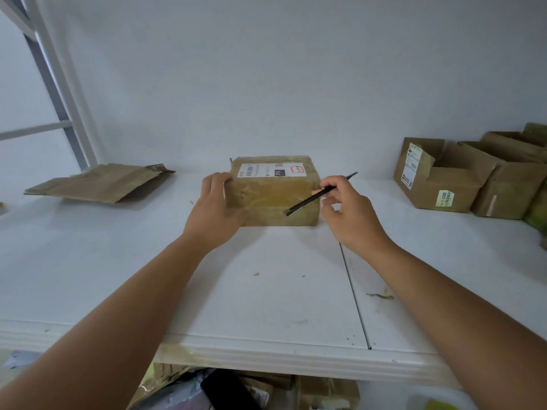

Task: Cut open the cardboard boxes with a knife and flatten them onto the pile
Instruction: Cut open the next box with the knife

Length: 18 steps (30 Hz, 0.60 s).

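Sealed box (273, 192) sits mid-table (266, 291), close to the back wall, white label on its top. Left hand (214, 207) grips the box's left side, fingers curled over the top edge. Right hand (349, 213) pinches a thin black knife (318, 195) between thumb and fingertips, its lower tip lying against the box's right front corner, the handle angled up and to the right. Flattened cardboard (102, 184) lies on the table far left. Open boxes (473, 176) stand clustered far right.
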Motion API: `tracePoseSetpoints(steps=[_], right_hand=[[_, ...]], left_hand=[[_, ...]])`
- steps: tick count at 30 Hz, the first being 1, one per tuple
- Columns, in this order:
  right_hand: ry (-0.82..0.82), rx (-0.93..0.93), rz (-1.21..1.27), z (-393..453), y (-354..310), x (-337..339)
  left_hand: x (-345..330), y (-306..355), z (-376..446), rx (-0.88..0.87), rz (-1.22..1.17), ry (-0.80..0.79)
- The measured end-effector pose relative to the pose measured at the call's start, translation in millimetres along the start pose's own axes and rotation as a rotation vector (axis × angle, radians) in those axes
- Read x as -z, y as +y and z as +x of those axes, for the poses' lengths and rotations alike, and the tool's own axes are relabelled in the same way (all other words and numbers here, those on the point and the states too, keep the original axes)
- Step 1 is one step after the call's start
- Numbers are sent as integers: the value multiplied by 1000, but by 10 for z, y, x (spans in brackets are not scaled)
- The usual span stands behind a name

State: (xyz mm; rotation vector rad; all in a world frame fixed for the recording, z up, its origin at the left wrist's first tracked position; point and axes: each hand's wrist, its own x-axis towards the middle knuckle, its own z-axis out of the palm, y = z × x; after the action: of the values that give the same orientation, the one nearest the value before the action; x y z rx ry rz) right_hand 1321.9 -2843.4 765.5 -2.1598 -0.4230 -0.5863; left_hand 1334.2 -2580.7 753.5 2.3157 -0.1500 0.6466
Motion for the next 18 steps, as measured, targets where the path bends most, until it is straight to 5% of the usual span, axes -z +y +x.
tracePoseSetpoints(steps=[6, 18], right_hand=[[115, -35, -20, 56, 44, -72], [38, -89, -17, 94, 153, -160]], left_hand=[[-23, 0, -4, -2, -2, -9], [-31, 8, 15, 53, -178, 9]])
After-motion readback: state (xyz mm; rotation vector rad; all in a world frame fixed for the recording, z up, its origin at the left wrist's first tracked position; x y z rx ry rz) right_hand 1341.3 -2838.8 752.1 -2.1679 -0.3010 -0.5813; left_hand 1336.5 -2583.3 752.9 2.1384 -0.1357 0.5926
